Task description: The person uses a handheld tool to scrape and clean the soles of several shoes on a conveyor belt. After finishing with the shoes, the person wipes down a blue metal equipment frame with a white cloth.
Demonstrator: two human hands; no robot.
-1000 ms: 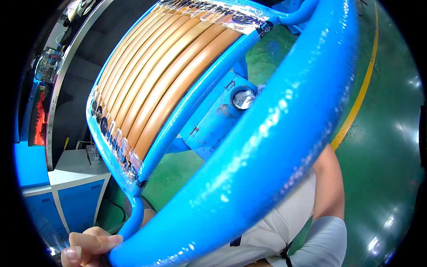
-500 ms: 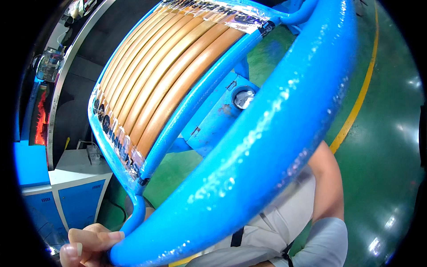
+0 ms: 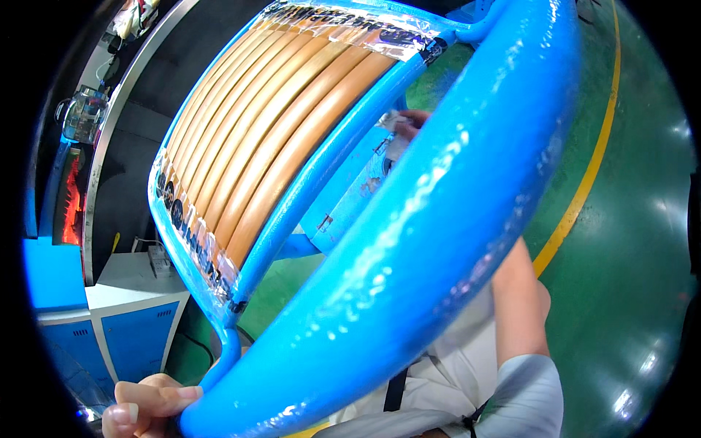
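Observation:
A glossy blue tubular frame (image 3: pixel 325 175) fills the middle, with a row of tan curved slats (image 3: pixel 277 117) set in it. Clear plastic tape (image 3: pixel 350 22) covers the slats' ends. The frame's thick blue front tube (image 3: pixel 380 277) crosses close before me. At its lower left end my left hand (image 3: pixel 150 405) grips the tube, thumb and fingers closed. My right arm passes behind the tube; beyond it, part of my right hand (image 3: pixel 415 123) shows, closed on a crumpled white wipe (image 3: pixel 396 135), paper or cloth. The tube hides most of that hand.
Under the frame is a blue metal stand (image 3: pixel 343 204) with a round opening, mostly covered now. To the left stand a white-topped cabinet (image 3: pixel 139 288) with blue doors, a power strip (image 3: pixel 159 259) and a clear jug (image 3: pixel 85 115). A yellow line (image 3: pixel 595 153) runs along the green floor.
My right arm has reached forward behind the tube, and my right hand has come into sight with the white wipe lifted from the round opening. My left hand keeps its grip.

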